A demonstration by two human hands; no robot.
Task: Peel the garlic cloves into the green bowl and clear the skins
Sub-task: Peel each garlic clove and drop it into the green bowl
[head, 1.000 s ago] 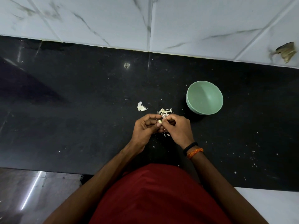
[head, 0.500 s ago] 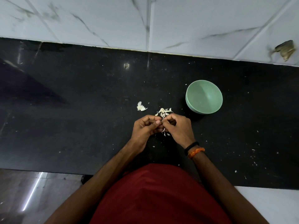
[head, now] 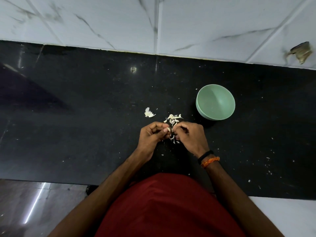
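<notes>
A pale garlic clove point(head: 169, 129) is pinched between the fingertips of my left hand point(head: 152, 135) and my right hand point(head: 189, 135), low over the black countertop point(head: 85, 117). A small heap of white cloves and skins point(head: 173, 118) lies just beyond my fingers. More skin flakes point(head: 174, 140) lie under my hands. A separate white garlic piece point(head: 148, 113) lies to the left of the heap. The green bowl point(head: 215, 102) stands upright to the right of the heap, with only a few specks visible inside.
A white marble-tiled wall point(head: 153, 23) rises behind the counter, with a brown scrap point(head: 301, 53) stuck on it at the right. Tiny white crumbs point(head: 266, 165) dot the counter's right part. The counter's front edge runs near my red shirt point(head: 167, 207).
My fingers have shifted slightly on the clove, which shows more between the fingertips. Both hands stay in the same place.
</notes>
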